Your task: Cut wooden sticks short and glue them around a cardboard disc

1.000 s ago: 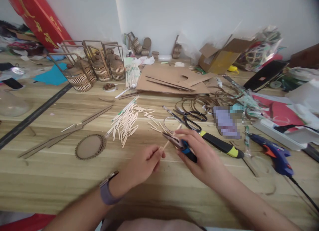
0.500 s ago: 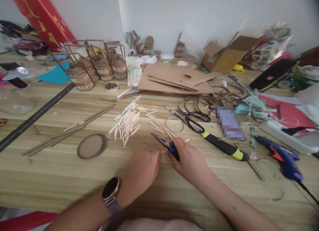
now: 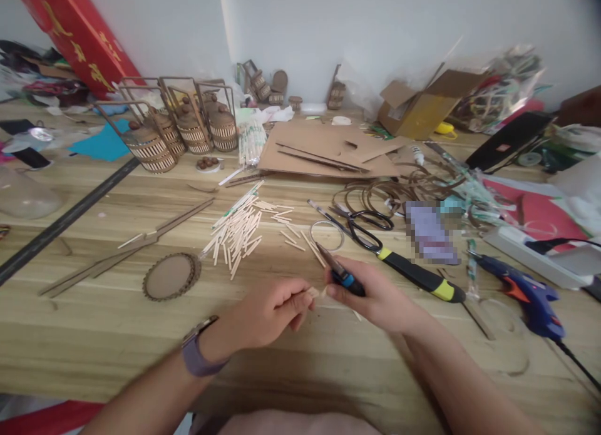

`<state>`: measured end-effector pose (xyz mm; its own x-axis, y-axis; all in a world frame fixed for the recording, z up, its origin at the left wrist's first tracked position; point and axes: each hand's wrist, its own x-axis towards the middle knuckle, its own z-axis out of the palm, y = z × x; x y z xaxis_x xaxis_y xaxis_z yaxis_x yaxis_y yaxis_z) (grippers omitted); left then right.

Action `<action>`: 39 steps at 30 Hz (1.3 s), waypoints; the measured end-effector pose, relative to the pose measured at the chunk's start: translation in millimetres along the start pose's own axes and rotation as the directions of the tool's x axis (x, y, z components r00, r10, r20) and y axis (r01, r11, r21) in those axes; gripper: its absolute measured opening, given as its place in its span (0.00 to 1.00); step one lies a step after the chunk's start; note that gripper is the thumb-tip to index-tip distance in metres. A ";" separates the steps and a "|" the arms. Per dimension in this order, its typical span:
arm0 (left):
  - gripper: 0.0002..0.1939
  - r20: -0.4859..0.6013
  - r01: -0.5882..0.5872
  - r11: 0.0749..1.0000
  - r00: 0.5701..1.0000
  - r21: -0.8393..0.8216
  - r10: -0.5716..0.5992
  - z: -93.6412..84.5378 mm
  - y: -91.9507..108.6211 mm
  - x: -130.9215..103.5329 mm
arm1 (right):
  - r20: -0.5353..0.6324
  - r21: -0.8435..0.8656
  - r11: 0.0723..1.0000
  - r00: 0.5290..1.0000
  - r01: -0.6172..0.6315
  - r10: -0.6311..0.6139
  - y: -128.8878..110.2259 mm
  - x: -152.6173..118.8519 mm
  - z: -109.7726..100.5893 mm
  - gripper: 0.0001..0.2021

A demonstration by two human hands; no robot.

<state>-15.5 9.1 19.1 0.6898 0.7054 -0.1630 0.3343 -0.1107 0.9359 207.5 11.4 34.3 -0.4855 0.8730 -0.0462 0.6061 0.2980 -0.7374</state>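
Note:
Near the table's front edge, my left hand (image 3: 277, 310) pinches small pale wooden pieces (image 3: 313, 292) between thumb and fingers. My right hand (image 3: 375, 291) is wrapped round dark pliers with blue on the handles (image 3: 342, 275), whose jaws point up and left. Its thumb and forefinger also meet at a small pale bit beside the left fingertips. Beyond the hands lies a loose pile of short pale sticks (image 3: 241, 231). A clear ring (image 3: 326, 236) rests just past the pliers' tip. Left of the pile are scalloped brown discs (image 3: 171, 276).
Black scissors (image 3: 369, 228) and a black-and-yellow cutter (image 3: 417, 272) lie to the right, with a blue glue gun (image 3: 530, 294) farther right. Lidded woven baskets (image 3: 192, 128) stand at the back left. Flat cardboard (image 3: 323, 144) lies at the back middle.
My left hand has turned over, so its thumb and the pale pieces now show. The right hand has moved slightly right and down, and the pliers are turned more upward.

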 end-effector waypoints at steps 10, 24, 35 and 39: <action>0.24 -0.135 0.114 0.949 0.978 -0.294 -0.160 6.9 -12.7 12.7 | 0.029 -0.062 0.998 1.000 0.003 -0.002 -6.3 -2.9 9.2 0.06; 0.24 -0.030 0.089 0.907 0.993 -0.411 -0.111 20.5 -17.8 14.9 | 0.055 0.038 0.997 0.997 0.060 -0.062 -5.1 0.8 27.2 0.36; 0.32 0.091 0.187 0.797 0.982 -0.575 -0.164 18.7 -16.8 12.6 | 0.013 0.130 0.986 0.994 0.107 -0.110 -4.4 0.2 27.0 0.31; 0.29 0.051 0.200 0.760 0.975 -0.618 -0.215 14.3 -13.1 11.6 | -0.158 0.025 0.983 0.971 0.184 -0.177 -2.9 1.0 28.7 0.28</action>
<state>-2.7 8.7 0.5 0.6333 0.6762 -0.3765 -0.0047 0.4898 0.8718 187.1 0.4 17.1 -0.4794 0.8562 0.1926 0.4907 0.4435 -0.7500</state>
